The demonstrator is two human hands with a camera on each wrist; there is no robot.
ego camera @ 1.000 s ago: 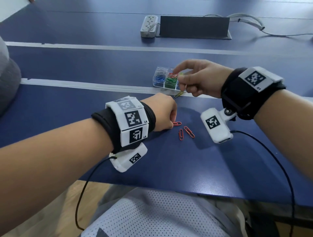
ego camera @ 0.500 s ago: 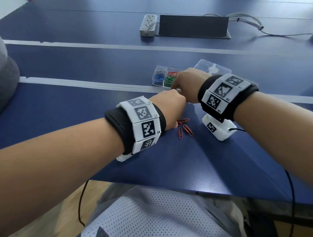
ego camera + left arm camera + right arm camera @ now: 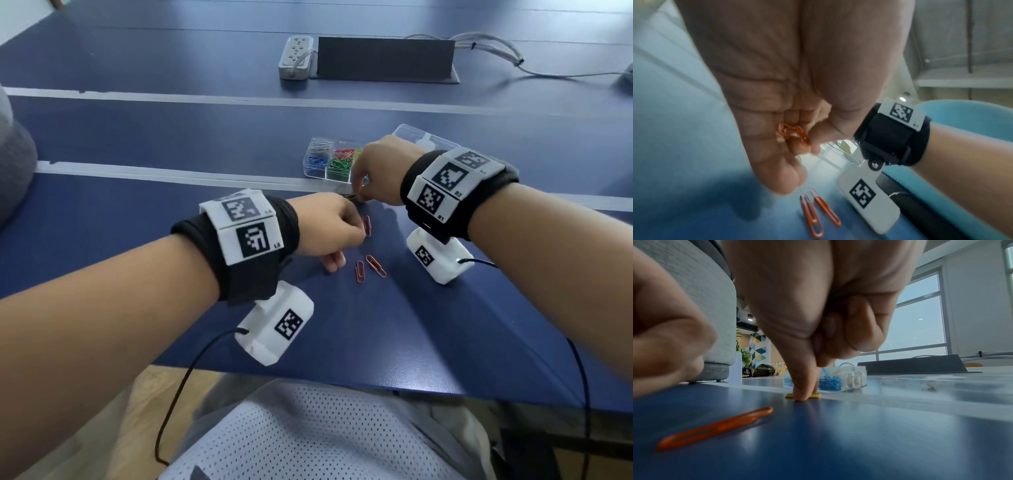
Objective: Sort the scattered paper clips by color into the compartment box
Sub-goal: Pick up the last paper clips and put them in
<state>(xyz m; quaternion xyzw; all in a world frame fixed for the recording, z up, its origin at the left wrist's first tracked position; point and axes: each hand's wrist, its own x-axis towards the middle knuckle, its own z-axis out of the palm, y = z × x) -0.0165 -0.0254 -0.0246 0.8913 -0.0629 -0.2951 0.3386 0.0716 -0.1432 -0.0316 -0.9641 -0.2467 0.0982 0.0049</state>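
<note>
The clear compartment box (image 3: 317, 171) stands open in the middle of the blue table, with blue, green, red, yellow and silver clips in separate cells. Just in front of it my right hand (image 3: 358, 197) pinches a yellow paper clip (image 3: 816, 395) that lies flat on the table, thumb and index tip down on it (image 3: 805, 395). My left hand (image 3: 342, 233) hovers low beside it, fingers curled round several red clips (image 3: 792, 134) in the palm. Three red clips lie loose on the table: one (image 3: 367, 224) by the left knuckles, two (image 3: 359, 270) (image 3: 376, 265) nearer me.
The box's clear lid (image 3: 421, 137) lies open behind it. A power strip (image 3: 296, 56), a dark raised panel (image 3: 385, 60) and cables (image 3: 496, 48) sit at the far side. A grey cushion (image 3: 13, 164) is at the left. The table's near edge (image 3: 342, 380) is close to my lap.
My right hand came down from above the box to the table in front of it and closed on the yellow clip. My left hand shifted slightly forward, still holding red clips.
</note>
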